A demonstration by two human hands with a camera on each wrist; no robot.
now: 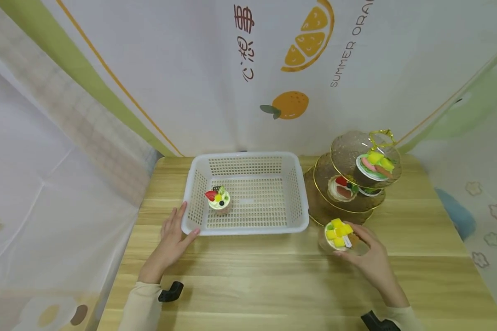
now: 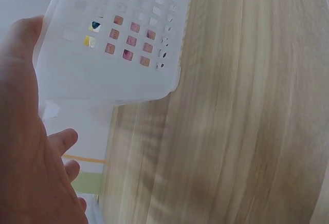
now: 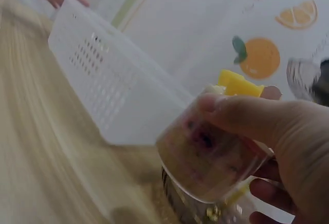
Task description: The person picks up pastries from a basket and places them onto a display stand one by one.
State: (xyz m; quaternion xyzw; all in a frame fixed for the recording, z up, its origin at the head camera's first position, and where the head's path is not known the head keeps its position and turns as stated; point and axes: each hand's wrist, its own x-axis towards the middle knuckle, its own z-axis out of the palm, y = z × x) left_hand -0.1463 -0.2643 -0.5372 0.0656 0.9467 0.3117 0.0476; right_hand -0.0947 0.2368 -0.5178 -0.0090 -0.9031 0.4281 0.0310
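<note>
My right hand (image 1: 370,257) holds a clear dessert cup (image 3: 205,152) between thumb and fingers. Yellow cubes top the cup, and it is above the table, just in front of a tiered stand (image 1: 343,215). At the front left corner of a white plastic basket (image 1: 248,231), my left hand (image 1: 171,241) rests with fingers extended, the thumb along the rim. Inside the basket, toward its left side, stands another dessert cup (image 1: 220,206) topped with a strawberry and other fruit. In the right wrist view the cup's far side is hidden.
The stand has clear gold-edged tiers. A dark cup dessert (image 1: 372,168) sits on its top tier; a tart-like dessert (image 1: 340,189) and a partly hidden one sit below. A fruit-print curtain (image 1: 240,119) hangs behind the wooden table (image 1: 248,285).
</note>
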